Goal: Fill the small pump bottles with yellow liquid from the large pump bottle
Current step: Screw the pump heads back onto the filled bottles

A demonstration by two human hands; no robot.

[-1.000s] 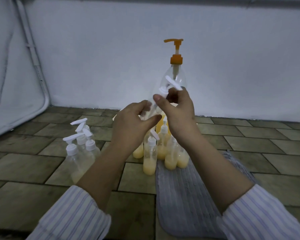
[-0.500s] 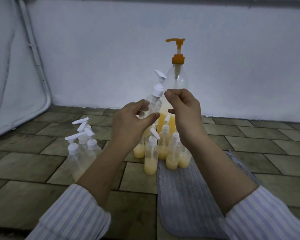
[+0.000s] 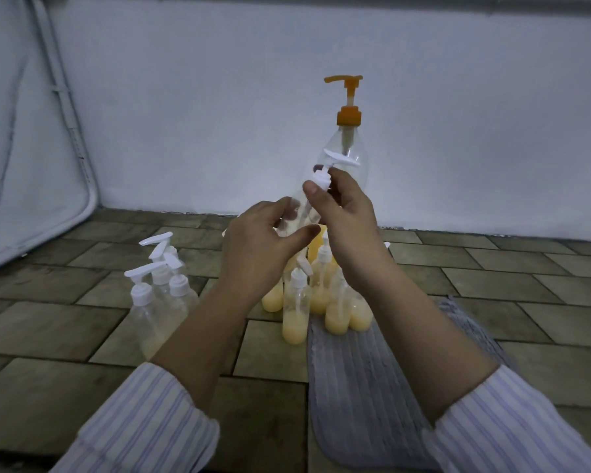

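My left hand grips a small clear bottle tilted in the air. My right hand pinches that bottle's white pump cap between thumb and fingers at the neck. Behind them stands the large clear pump bottle with an orange pump; its yellow liquid sits low and is mostly hidden by my hands. Several small bottles with yellow liquid stand below my hands. Several more white-capped small bottles, nearly clear, stand at the left.
A grey ribbed mat lies on the tiled floor under my right forearm. A white wall closes the back, and a white panel with a rounded frame leans at the left.
My right hand went back onto the pump cap after letting go half a second ago. The pump head has turned and now points right. The bottle stays in my left hand.
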